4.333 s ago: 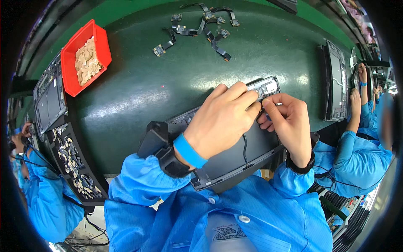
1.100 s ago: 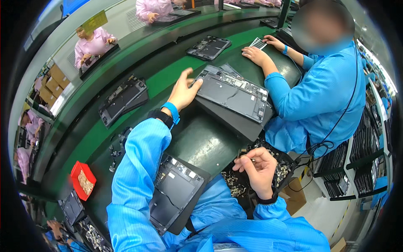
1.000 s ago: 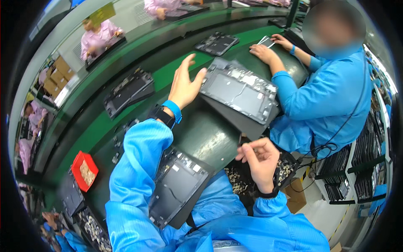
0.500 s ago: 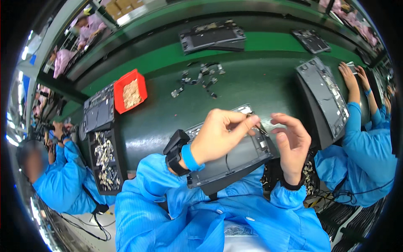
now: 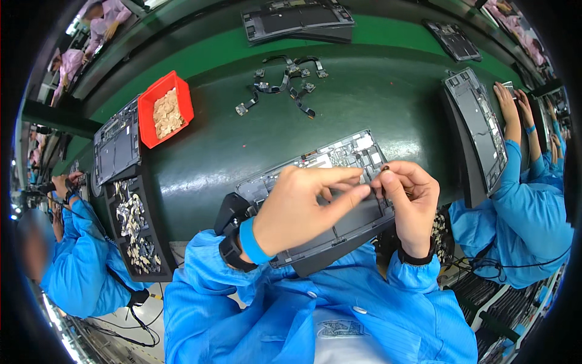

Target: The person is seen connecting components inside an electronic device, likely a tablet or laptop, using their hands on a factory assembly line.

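Observation:
In front of me an opened grey laptop housing (image 5: 357, 229) with bare circuit parts along its far side lies tilted near the table's edge. Over its middle is my left hand (image 5: 297, 209), a blue band and a black strap at its wrist. Its thumb and forefinger are apart, with nothing visible between them. My right hand (image 5: 415, 203) is at the housing's right end. Its thumb and fingers are pinched together around something small and dark (image 5: 386, 168), mostly hidden by the fingertips. The two hands' fingertips nearly meet.
Dark flex cables (image 5: 291, 82) lie on the green table (image 5: 206, 182). Leftward are a red bin (image 5: 145, 121) of small tan pieces and a black tray (image 5: 160, 242) of small parts. More housings (image 5: 297, 21) lie at the back, left and right (image 5: 479, 127). Co-workers in blue sit on both sides.
My left hand's pinch has opened. My right hand has gone from spread fingers to a pinch, beside the left fingertips. The whole view has shifted, showing more of the housing's circuit parts.

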Motion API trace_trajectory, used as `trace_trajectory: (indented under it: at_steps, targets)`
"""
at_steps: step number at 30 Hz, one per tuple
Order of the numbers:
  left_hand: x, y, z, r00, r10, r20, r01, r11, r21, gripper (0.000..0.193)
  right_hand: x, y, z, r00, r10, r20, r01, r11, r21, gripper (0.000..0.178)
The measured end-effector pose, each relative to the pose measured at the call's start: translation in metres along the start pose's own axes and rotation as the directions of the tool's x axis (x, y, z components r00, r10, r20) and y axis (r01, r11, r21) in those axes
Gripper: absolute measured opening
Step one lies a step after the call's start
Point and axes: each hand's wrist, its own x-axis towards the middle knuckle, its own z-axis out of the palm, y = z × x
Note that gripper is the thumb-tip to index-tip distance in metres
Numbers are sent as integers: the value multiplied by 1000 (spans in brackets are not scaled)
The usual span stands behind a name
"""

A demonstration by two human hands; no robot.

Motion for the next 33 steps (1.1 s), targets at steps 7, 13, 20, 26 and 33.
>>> trace_trajectory:
  at_steps: [7, 13, 20, 26, 33]
  targets:
    - [10, -8, -8, 999, -51, -4, 50, 992, -114, 16, 2, -5, 15, 1000, -5, 7, 7, 982, -186, 16]
    - [19, -37, -8, 989, 110, -94, -89, 976, 200, 16, 10, -2, 9, 994, 108, -13, -108, 968, -225, 13]
    - [31, -66, -6, 869, 442, 223, -479, 636, 605, 36, 31, 0, -8, 966, -257, -19, 179, 725, -665, 11]
    - [44, -76, -17, 852, 447, 273, -523, 701, 484, 39, 30, 9, 7, 993, -10, -114, -59, 811, -582, 15]
    - [40, -79, -20, 848, 450, 281, -530, 722, 444, 36, 29, 5, 23, 968, 139, -211, -235, 801, -551, 13]
